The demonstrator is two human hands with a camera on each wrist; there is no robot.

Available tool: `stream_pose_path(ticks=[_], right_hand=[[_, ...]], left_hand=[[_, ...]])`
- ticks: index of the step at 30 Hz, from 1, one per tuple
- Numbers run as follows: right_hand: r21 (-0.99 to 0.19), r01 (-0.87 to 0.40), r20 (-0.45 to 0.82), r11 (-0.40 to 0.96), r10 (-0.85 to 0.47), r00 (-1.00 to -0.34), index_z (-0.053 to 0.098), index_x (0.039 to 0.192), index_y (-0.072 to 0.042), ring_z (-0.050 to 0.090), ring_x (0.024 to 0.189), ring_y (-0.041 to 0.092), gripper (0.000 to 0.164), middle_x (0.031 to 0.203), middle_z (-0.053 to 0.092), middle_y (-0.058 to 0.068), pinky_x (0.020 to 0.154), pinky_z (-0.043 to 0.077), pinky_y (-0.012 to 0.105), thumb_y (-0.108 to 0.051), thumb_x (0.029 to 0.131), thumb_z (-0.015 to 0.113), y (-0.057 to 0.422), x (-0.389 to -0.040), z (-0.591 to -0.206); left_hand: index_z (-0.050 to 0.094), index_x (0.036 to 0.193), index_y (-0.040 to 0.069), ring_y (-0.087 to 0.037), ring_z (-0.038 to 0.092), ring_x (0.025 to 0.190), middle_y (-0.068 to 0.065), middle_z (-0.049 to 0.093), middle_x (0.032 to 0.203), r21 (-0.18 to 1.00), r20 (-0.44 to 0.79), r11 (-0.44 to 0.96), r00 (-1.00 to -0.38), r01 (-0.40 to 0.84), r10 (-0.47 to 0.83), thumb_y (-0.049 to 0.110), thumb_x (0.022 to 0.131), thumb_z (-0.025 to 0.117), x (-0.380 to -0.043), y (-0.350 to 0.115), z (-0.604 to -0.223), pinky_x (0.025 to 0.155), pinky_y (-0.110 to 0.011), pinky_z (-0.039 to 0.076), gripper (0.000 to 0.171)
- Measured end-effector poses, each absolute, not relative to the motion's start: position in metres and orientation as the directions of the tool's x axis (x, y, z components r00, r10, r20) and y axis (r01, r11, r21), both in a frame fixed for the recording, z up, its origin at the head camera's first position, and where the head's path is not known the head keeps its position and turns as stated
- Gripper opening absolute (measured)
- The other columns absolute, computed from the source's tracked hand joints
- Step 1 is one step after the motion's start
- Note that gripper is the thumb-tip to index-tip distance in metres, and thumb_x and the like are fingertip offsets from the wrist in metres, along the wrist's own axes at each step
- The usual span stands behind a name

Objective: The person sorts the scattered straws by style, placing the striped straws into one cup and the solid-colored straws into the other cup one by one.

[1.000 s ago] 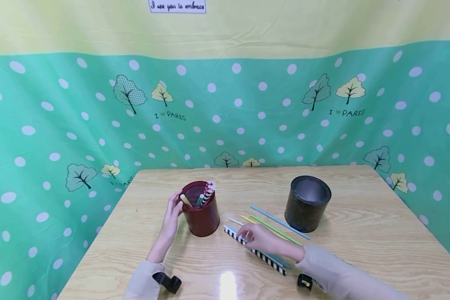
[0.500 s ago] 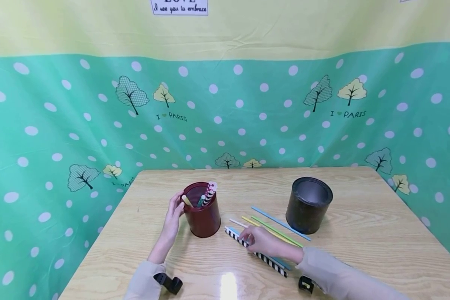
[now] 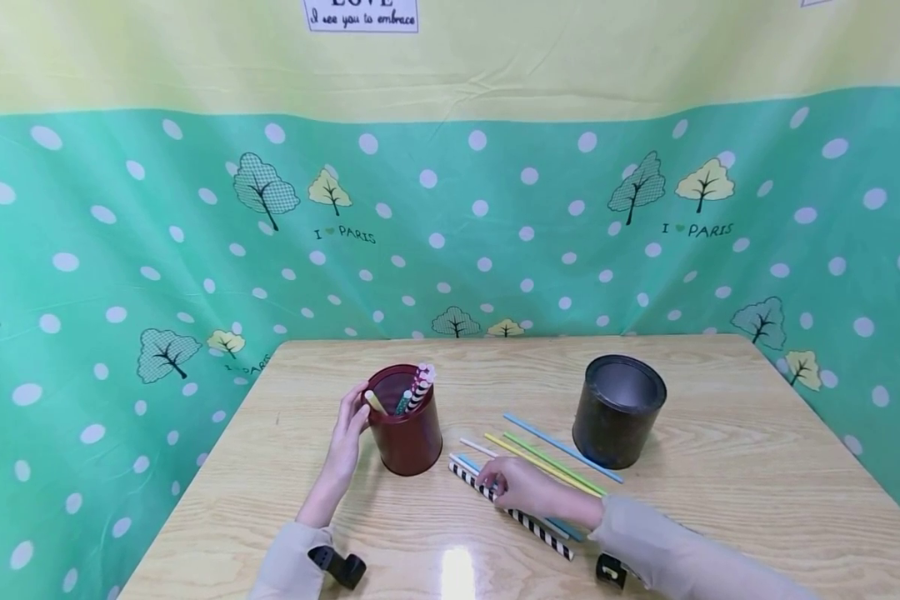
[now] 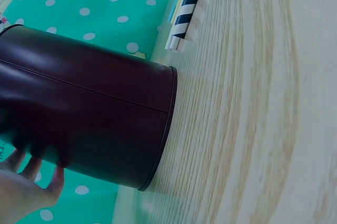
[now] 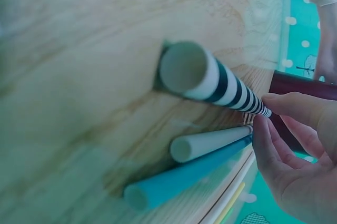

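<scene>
A dark red can (image 3: pixel 411 450) stands upright on the table, with several patterned paper straws (image 3: pixel 422 385) and a cream one (image 3: pixel 376 402) leaning inside. My left hand (image 3: pixel 345 437) holds this can by its left side, near the rim; its fingertips rest against the wall in the left wrist view. Between thumb and fingers, my right hand (image 3: pixel 521 486) pinches a black-and-white striped straw (image 5: pixel 231 86) close over the tabletop. Right beside that straw lie a white straw (image 5: pixel 208 144) and a blue one (image 5: pixel 184 179), partly covered by the hand.
Behind the right hand lie more loose straws: a yellow one (image 3: pixel 528 456), a green one (image 3: pixel 551 460) and a light blue one (image 3: pixel 562 447). A black can (image 3: pixel 617 429) stands at the right. A dotted green cloth (image 3: pixel 450 225) hangs behind the wooden table (image 3: pixel 390 554).
The striped straw's near end has shifted slightly toward me, apart from the white straw beside it. The left hand stays on the can. The head view has tilted a little.
</scene>
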State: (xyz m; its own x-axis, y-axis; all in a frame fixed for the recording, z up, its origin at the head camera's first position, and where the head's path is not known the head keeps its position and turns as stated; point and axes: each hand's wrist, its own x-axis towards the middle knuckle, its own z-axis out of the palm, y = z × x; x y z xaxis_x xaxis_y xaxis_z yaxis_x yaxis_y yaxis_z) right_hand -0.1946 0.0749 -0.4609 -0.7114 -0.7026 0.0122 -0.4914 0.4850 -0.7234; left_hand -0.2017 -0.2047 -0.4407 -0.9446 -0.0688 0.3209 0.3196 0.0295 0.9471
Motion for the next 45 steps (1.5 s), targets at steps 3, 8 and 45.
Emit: stream_pose_path(ticks=[3,8,45], right_hand=[[-0.722,-0.496,0.015,0.483,-0.705,-0.709,0.061,0.095,-0.003,0.051,0.066,0.006,0.029,0.079,0.056,-0.001,0.057,0.042,0.017,0.008,0.069,0.064,0.074,-0.195,-0.461],[-0.712,-0.504,0.013,0.489,-0.708,-0.706,0.062,0.093,-0.004,0.048,0.064,0.004,0.026,0.076,0.055,-0.002,0.056,0.041,0.017,0.006,0.070,0.066,0.073,-0.195,-0.463],[-0.693,-0.515,0.007,0.505,-0.709,-0.705,0.062,0.085,-0.009,0.043,0.057,-0.002,0.021,0.065,0.053,-0.005,0.053,0.039,0.016,0.003,0.068,0.067,0.067,-0.188,-0.458]], left_hand=[[0.027,0.131,-0.005,0.005,0.037,0.110,-0.025,0.030,0.133,0.946,0.323,0.029,-0.944,0.322,-0.071,0.012,0.096,0.031,-0.202,-0.204,-0.441,0.083,-0.020,0.034,0.039],[0.027,0.131,-0.005,0.004,0.038,0.110,-0.025,0.031,0.132,0.946,0.324,0.028,-0.943,0.323,-0.075,0.012,0.096,0.031,-0.202,-0.204,-0.440,0.083,-0.020,0.034,0.039],[0.027,0.131,-0.004,0.003,0.040,0.107,-0.024,0.033,0.131,0.949,0.316,0.028,-0.945,0.315,-0.082,0.014,0.096,0.033,-0.201,-0.204,-0.441,0.083,-0.020,0.035,0.040]])
